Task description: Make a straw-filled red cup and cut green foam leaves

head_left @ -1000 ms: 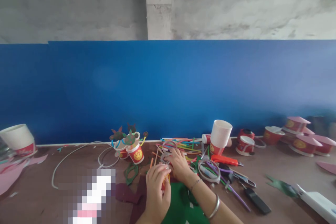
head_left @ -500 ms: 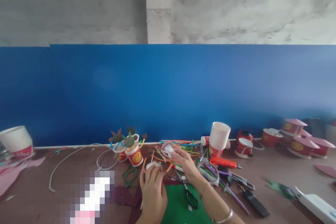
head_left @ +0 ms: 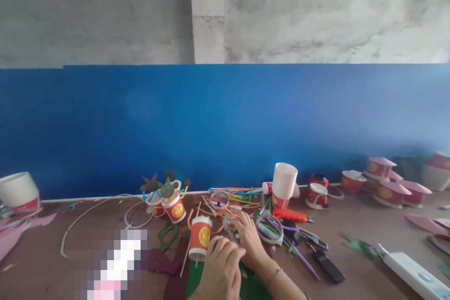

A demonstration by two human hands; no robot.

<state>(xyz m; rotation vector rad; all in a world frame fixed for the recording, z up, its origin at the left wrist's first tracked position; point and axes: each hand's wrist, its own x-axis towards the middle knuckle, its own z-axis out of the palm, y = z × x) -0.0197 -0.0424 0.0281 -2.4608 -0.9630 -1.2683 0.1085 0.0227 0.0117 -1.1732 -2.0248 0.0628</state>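
A red and white paper cup with a yellow emblem stands at the front, orange pipe cleaners curving out at its sides. Just right of it is my left hand, its fingers bent and close together; what they hold, if anything, is hidden. My right hand has its fingers on a small clear roll of tape, beside my left hand. Green felt lies beneath both hands. Behind them is a pile of colourful pipe cleaners.
Decorated cups stand left of centre. Toward the right are stacked cups, an orange cutter, a white tape roll, a black key fob, a white glue gun and pink-topped cups.
My left hand has moved off the cup to the right, and the cup now shows fully. My right hand has come down and nearer with the tape. The view has shifted slightly.
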